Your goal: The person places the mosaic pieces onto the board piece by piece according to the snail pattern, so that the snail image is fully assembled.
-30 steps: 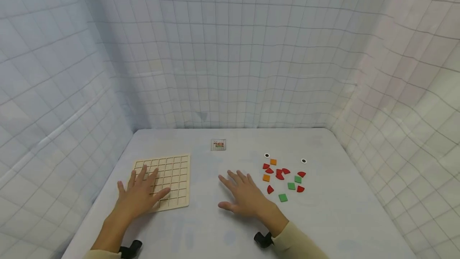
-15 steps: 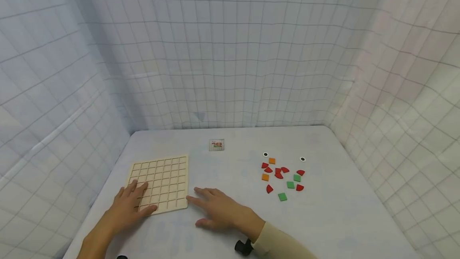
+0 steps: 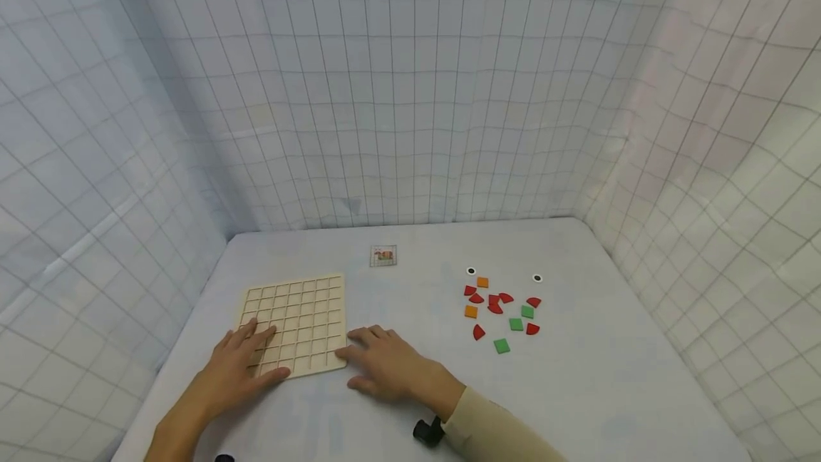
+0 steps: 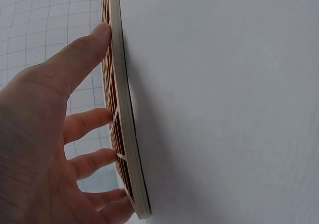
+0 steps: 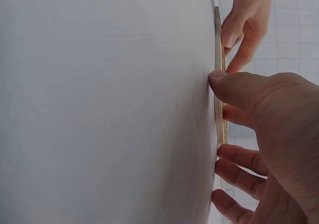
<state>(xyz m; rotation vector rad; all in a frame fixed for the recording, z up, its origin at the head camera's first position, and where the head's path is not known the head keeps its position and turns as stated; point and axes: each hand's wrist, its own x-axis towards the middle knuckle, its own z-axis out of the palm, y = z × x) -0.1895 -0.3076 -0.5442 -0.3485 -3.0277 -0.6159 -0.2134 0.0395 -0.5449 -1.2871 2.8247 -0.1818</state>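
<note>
A square pale wooden grid board (image 3: 304,316) lies flat on the left of the table. My left hand (image 3: 232,374) rests on its near left corner with fingers spread; the left wrist view shows the fingertips (image 4: 97,159) on the grid and the thumb near the front edge. My right hand (image 3: 388,367) is at the board's lower right edge, index fingertip right at the rim. In the right wrist view its thumb and other fingertips (image 5: 227,204) touch the white tabletop beside the board. Neither hand grips anything.
Several red quarter-round pieces (image 3: 479,332), green squares (image 3: 502,346), orange squares (image 3: 471,311) and two white discs with black centres (image 3: 537,278) lie scattered on the right. A small picture card (image 3: 383,255) lies at the back. Grid-patterned cloth walls (image 3: 410,127) enclose the table.
My right hand has moved left from the table's middle to the board's edge. My left hand has drawn back toward the near left corner. The board has shifted slightly right.
</note>
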